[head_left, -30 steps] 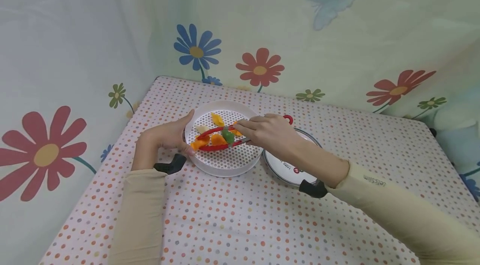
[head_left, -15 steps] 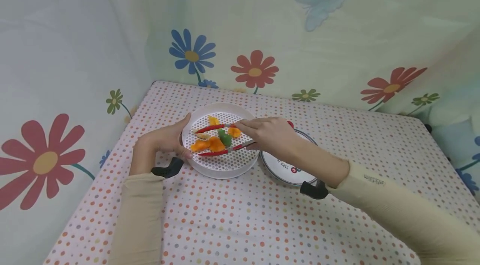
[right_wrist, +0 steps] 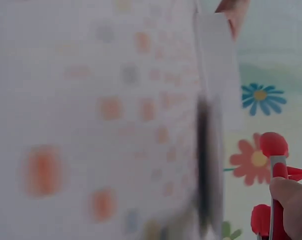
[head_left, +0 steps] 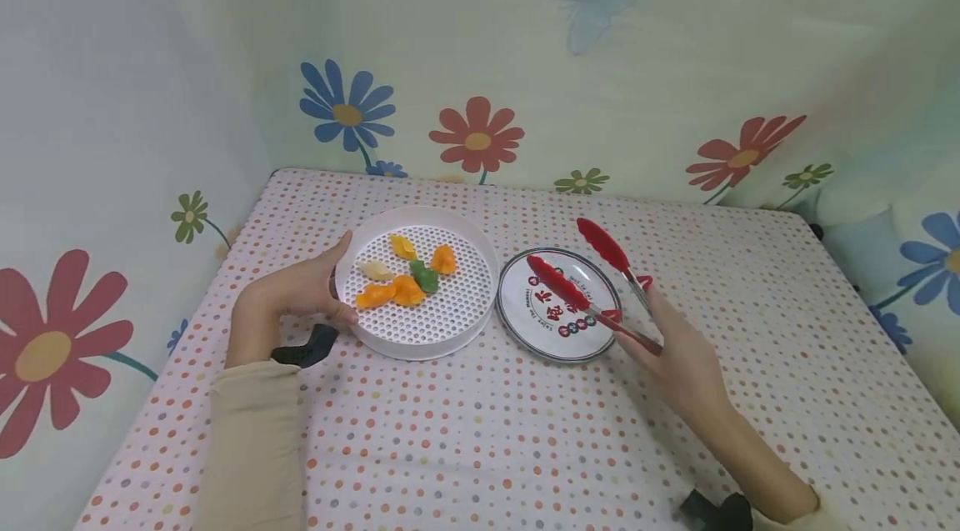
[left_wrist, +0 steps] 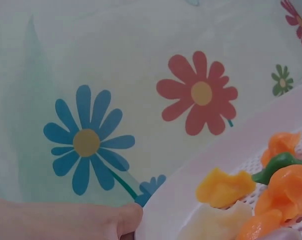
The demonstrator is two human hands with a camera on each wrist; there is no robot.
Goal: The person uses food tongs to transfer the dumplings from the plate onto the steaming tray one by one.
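Observation:
A white round basket with a perforated floor point(head_left: 442, 321) stands left of centre. My left hand point(head_left: 303, 289) grips its left side, thumb at the near rim and fingers at the outer wall. Inside lie several dumpling-shaped pieces: orange point(head_left: 408, 291), yellow point(head_left: 402, 247), green point(head_left: 424, 277) and cream point(head_left: 376, 271). To the right, my right hand point(head_left: 686, 360) holds red-tipped metal tongs point(head_left: 558, 284), their arms spread with nothing between them. The tongs overlap the white plate point(head_left: 516, 306) in the head view. In the right wrist view, the thumb lies along the tongs' handle point(right_wrist: 278, 167).
The plate has a dark rim line and red printing, and sits close beside the basket's right side. A dotted cloth point(head_left: 420, 439) covers the table. Behind it hangs a flowered backdrop point(head_left: 450, 31).
My right hand has carried the tongs from over the basket to the right, above the plate, and their arms have spread wider. The pieces stay in the basket; my left hand keeps its grip.

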